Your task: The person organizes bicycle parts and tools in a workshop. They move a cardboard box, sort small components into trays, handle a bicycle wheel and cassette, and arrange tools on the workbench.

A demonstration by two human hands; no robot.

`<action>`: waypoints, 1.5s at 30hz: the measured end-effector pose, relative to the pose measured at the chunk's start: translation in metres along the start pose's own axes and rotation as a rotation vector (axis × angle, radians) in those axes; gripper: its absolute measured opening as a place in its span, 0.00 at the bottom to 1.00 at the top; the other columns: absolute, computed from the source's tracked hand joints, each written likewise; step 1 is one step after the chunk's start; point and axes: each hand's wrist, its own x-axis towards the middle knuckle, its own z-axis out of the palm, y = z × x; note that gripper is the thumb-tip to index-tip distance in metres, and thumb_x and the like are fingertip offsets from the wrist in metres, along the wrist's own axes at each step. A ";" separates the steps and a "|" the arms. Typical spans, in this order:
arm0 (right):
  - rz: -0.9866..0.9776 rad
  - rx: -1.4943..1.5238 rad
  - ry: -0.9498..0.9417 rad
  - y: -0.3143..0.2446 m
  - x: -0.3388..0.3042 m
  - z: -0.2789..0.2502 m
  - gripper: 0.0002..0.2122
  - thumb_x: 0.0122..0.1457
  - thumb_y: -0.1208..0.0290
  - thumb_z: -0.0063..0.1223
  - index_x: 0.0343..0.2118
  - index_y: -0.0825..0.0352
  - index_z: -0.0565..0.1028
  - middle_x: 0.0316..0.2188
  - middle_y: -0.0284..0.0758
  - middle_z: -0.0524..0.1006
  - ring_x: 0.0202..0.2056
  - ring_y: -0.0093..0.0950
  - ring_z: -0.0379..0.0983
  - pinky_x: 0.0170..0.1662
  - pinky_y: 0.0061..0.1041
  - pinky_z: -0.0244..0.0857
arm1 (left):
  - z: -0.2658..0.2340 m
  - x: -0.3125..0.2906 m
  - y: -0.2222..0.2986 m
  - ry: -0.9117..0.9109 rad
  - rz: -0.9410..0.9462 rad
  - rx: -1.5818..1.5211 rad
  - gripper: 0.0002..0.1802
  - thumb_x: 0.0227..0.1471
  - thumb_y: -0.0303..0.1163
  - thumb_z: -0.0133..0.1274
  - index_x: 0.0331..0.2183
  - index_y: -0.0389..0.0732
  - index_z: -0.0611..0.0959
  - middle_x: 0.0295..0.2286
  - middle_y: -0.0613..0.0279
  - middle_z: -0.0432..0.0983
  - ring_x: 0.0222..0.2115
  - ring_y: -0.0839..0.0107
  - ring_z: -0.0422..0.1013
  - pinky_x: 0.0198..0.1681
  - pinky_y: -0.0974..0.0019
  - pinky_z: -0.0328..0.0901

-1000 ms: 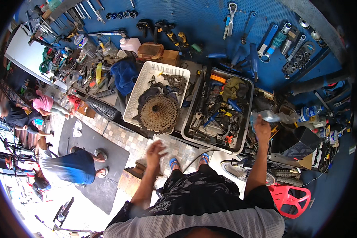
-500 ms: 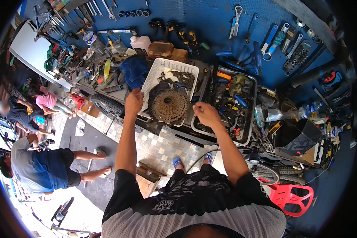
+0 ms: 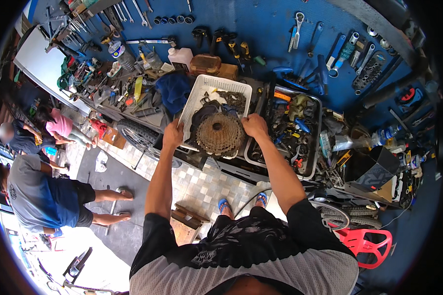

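A white perforated plastic basket [image 3: 202,86] stands at the front of the workbench. Inside lies a large, rusty-brown bicycle cassette [image 3: 220,135], its small sprockets facing up, over a dark cloth-like bundle and a heap of dark chain [image 3: 233,100]. My left hand [image 3: 173,133] grips the basket's left side, fingers curled at the rim. On the opposite side, my right hand [image 3: 255,126] is closed at the right rim, next to the cassette's edge. The fingertips of both hands are partly hidden.
Right of the basket sits a dark tray [image 3: 316,142] full of tools and small parts. A blue cloth [image 3: 174,92] lies to the left, near a bicycle wheel [image 3: 135,135]. Tools hang on the blue wall. A person [image 3: 49,194] bends over at the left, with others beyond.
My right hand has moved inward and away from me, onto the basket's right rim. My left hand has closed in on the left side. The cassette appears slightly more tilted.
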 end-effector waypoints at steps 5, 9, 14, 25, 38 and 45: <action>-0.098 0.088 -0.011 0.002 -0.044 -0.048 0.18 0.62 0.57 0.54 0.33 0.69 0.85 0.32 0.50 0.84 0.38 0.47 0.83 0.43 0.45 0.74 | -0.037 -0.049 0.046 -0.044 -0.155 -0.117 0.12 0.63 0.35 0.54 0.41 0.37 0.83 0.32 0.32 0.79 0.38 0.32 0.75 0.38 0.40 0.68; -0.137 0.102 0.046 0.043 -0.082 -0.109 0.19 0.60 0.55 0.55 0.30 0.70 0.83 0.26 0.47 0.82 0.29 0.44 0.81 0.35 0.41 0.71 | -0.026 -0.093 0.112 -0.002 -0.068 -0.080 0.19 0.62 0.37 0.56 0.45 0.29 0.84 0.32 0.29 0.79 0.37 0.34 0.77 0.40 0.43 0.72; -0.137 -0.019 0.155 0.113 -0.107 -0.173 0.18 0.58 0.58 0.55 0.30 0.73 0.81 0.24 0.50 0.79 0.28 0.47 0.79 0.34 0.42 0.69 | 0.026 -0.115 0.185 -0.088 -0.048 -0.245 0.13 0.63 0.35 0.53 0.41 0.35 0.82 0.28 0.31 0.79 0.34 0.34 0.78 0.38 0.38 0.72; 0.061 -0.192 0.294 0.218 -0.108 -0.226 0.16 0.59 0.60 0.56 0.32 0.73 0.80 0.28 0.52 0.79 0.33 0.52 0.78 0.37 0.43 0.68 | 0.133 -0.090 0.266 -0.266 -0.029 -0.347 0.12 0.63 0.35 0.51 0.39 0.35 0.80 0.29 0.30 0.79 0.35 0.29 0.76 0.42 0.34 0.70; 0.184 -0.343 0.397 0.141 -0.129 -0.258 0.15 0.62 0.51 0.60 0.40 0.59 0.84 0.30 0.46 0.83 0.39 0.50 0.81 0.42 0.47 0.70 | 0.092 -0.108 0.205 -0.164 -0.045 -0.532 0.23 0.63 0.44 0.57 0.49 0.34 0.83 0.33 0.44 0.85 0.34 0.49 0.82 0.39 0.52 0.74; -0.112 -0.060 0.345 -0.005 -0.171 -0.191 0.14 0.61 0.54 0.64 0.38 0.60 0.83 0.22 0.38 0.80 0.26 0.41 0.78 0.32 0.38 0.67 | 0.000 -0.214 0.047 -0.257 -0.477 -0.456 0.35 0.70 0.55 0.43 0.32 0.35 0.90 0.35 0.49 0.87 0.42 0.49 0.81 0.51 0.56 0.71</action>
